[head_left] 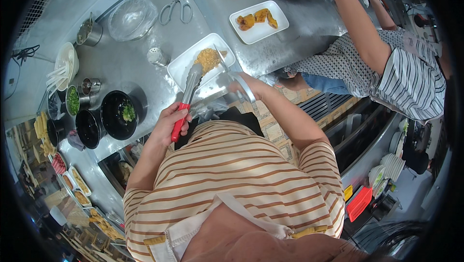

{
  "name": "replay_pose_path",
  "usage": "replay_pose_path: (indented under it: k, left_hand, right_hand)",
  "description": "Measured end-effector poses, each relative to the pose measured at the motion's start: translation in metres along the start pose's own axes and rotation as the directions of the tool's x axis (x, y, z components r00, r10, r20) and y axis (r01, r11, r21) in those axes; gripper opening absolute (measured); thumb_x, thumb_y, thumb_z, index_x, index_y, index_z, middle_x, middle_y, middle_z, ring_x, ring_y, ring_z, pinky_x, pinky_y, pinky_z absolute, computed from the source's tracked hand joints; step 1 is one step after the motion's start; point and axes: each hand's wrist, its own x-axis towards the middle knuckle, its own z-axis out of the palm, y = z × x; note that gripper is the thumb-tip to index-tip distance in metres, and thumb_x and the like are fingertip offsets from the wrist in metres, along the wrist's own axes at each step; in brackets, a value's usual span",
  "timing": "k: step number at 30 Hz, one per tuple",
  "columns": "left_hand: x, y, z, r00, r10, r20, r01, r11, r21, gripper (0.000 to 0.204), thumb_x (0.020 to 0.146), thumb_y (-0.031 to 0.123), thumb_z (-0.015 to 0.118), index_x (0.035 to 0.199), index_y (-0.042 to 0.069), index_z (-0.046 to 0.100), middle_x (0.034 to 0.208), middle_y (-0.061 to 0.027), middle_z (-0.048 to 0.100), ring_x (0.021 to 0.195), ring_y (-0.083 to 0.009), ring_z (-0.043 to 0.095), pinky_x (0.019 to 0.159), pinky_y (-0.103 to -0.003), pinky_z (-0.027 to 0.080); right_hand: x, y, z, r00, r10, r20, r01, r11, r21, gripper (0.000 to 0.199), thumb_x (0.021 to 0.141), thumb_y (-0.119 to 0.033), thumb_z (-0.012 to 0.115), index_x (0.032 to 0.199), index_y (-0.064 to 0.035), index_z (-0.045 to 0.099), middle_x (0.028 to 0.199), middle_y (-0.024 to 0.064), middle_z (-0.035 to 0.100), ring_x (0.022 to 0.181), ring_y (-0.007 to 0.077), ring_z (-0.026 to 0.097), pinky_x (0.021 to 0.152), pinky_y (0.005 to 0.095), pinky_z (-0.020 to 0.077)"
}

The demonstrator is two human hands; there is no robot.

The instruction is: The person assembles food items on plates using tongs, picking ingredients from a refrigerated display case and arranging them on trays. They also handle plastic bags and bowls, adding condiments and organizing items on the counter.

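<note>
Crumbed food [208,60] lies on the white tray [179,72]. Left hand [173,121] fingers clasp red-handled tongs [187,98] at its edge; blurred right hand [254,85] fingers seem wrapped around scissors [224,62] over the tray. A loose tong hold could let the piece skid off the tray under blade pressure.

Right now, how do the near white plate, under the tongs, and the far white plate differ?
The near plate holds a crumb-coated piece of food; the far plate holds several browned pieces. Tongs and scissors extend over the near plate, while no tool is over the far plate. Both plates are white and rectangular, on the metal counter.
</note>
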Motion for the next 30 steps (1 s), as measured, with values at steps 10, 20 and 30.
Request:
replay_pose_path:
  k: [10,20,30]
  left_hand:
    - [0.004,0.004,-0.019,0.997,-0.067,-0.024,0.068,0.997,0.022,0.018,0.087,0.011,0.058,0.101,0.004,0.049,0.074,-0.0079,0.056,0.048,-0.0124,0.047,0.039,-0.025,0.036]
    - [-0.007,0.005,-0.023,0.994,-0.107,0.031,0.108,0.993,-0.038,0.024,0.087,0.012,0.057,0.107,0.003,0.049,0.075,-0.0085,0.056,0.048,-0.0120,0.046,0.040,-0.024,0.036]
    - [-0.007,0.022,-0.014,0.988,-0.154,0.020,0.150,0.981,0.120,0.028,0.086,0.014,0.059,0.111,0.002,0.053,0.075,-0.0065,0.056,0.045,-0.0095,0.044,0.038,-0.021,0.032]
  right_hand:
    - [0.014,-0.007,0.001,0.974,-0.038,-0.223,-0.120,0.748,-0.653,0.026,0.063,-0.014,0.060,0.084,0.0007,0.063,0.076,0.0197,0.062,0.073,0.0346,0.061,0.066,0.0385,0.0490]
    - [-0.020,-0.024,0.009,0.995,0.032,0.092,0.016,0.877,-0.479,0.037,0.071,-0.005,0.052,0.105,0.0079,0.051,0.086,0.0210,0.060,0.075,0.0264,0.058,0.066,0.0352,0.0479]
    - [0.008,-0.007,0.002,0.999,-0.040,-0.013,0.026,0.838,-0.546,0.031,0.062,-0.009,0.059,0.090,0.0045,0.059,0.078,0.0203,0.062,0.073,0.0296,0.061,0.064,0.0370,0.0474]
